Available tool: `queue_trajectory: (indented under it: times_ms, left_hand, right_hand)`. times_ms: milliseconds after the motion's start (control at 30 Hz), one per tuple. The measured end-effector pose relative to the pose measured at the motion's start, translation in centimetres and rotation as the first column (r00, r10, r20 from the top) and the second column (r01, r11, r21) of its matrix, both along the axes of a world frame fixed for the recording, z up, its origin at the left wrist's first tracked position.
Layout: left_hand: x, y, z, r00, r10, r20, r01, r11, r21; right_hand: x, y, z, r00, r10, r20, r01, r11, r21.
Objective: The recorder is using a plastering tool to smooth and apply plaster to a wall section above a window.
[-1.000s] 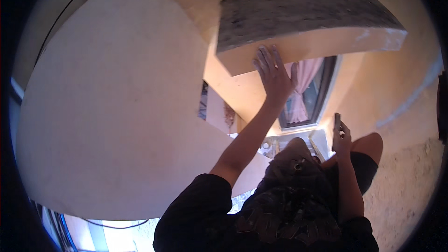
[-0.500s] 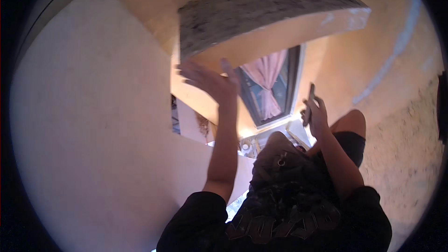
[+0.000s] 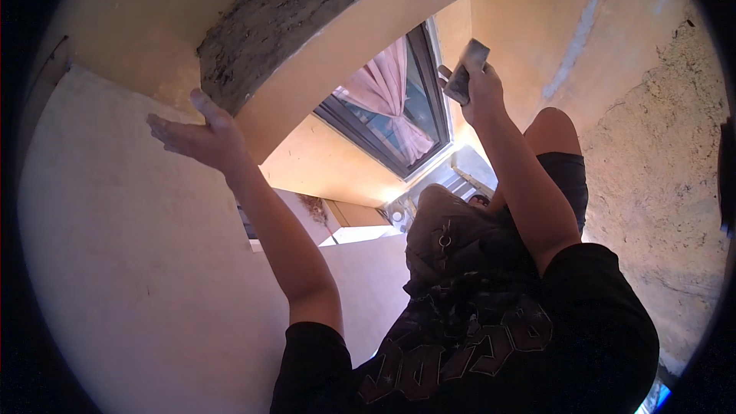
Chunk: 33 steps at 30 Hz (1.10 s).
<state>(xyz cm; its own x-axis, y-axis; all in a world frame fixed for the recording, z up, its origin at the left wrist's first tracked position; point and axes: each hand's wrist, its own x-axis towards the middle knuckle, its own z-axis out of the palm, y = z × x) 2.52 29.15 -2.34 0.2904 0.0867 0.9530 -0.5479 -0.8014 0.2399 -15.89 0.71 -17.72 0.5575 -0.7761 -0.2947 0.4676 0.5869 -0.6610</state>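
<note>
My left hand [image 3: 203,136] is raised with its fingers stretched and thumb apart, holding nothing. It appears beside the near-left end of a ledge [image 3: 349,50], which has a smooth orange-yellow face and a rough, dark grey top [image 3: 295,19]. Whether the hand touches the ledge I cannot tell. In my right hand [image 3: 484,96] is a small flat grey rectangular block [image 3: 468,69], gripped between thumb and fingers. That hand is up in front of the window's right side, apart from the ledge; the block's material is unclear.
A dark-framed window [image 3: 418,73] with a tied pink curtain [image 3: 391,96] lies below the ledge. A pale wall [image 3: 130,245] fills the left. On the right, the orange-yellow wall has a whitish streak [image 3: 586,27] and a rough bare patch [image 3: 659,138]. My bent knee [image 3: 553,129] is close to it.
My left hand has moved left in view, still open. The right hand has risen with the block, whose broad face now shows. The view has shifted, moving the ledge and window leftward.
</note>
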Motion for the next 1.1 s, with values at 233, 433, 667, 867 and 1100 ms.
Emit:
queue_trajectory:
  times_ms: [233,433,667,867,1100]
  left_hand:
    - [-0.5,0.4,1.4,0.977,-0.194,-0.088,0.183,0.976,-0.119]
    - [-0.2,0.0,1.1,0.991,-0.037,-0.129,0.034,0.999,-0.030]
    - [-0.2,-0.4,0.8,0.992,-0.063,-0.113,0.058,0.997,-0.052]
    - [-0.5,0.5,0.5,0.979,-0.123,-0.161,0.112,0.991,-0.077]
    - [-0.6,-0.3,1.3,0.955,-0.185,-0.234,0.165,0.981,-0.100]
  right_hand:
    - [1.0,-0.6,3.4,0.987,-0.074,0.140,0.082,0.995,-0.050]
    - [6.8,-1.1,4.8,0.775,-0.616,0.143,0.437,0.358,-0.825]
    - [10.4,4.2,3.1,0.710,-0.647,0.279,0.426,0.080,-0.901]
    - [8.5,1.2,3.3,0.731,-0.630,0.263,0.348,0.012,-0.937]
    - [9.2,2.8,4.4,0.833,-0.493,0.253,0.270,-0.038,-0.962]
